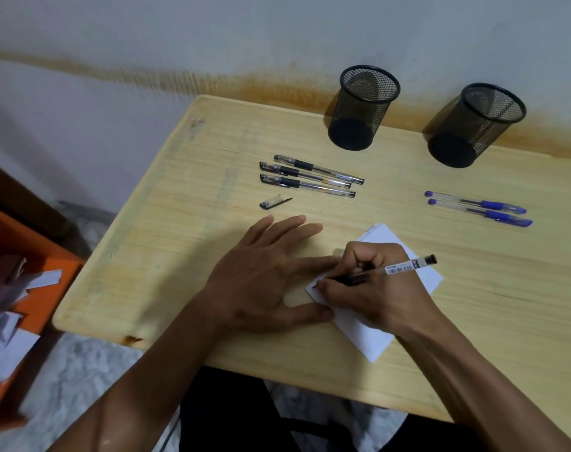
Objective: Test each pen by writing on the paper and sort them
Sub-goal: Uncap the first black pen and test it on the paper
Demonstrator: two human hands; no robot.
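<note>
A black pen (391,270) is being pinched in the curled fingers of the right hand (372,288), its tip touching the near-left corner of the paper (359,337). The left hand (264,272) is lying spread, fingertips pressing the paper's left edge. Farther off, a loose cap (274,202) is lying near three black pens (310,176), with two blue pens (479,208) to the right and two mesh cups (362,107) standing farthest.

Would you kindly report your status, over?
Right hand writing with black pen. Left hand flat, steadying paper. Cap off. Nothing obstructing.
</note>
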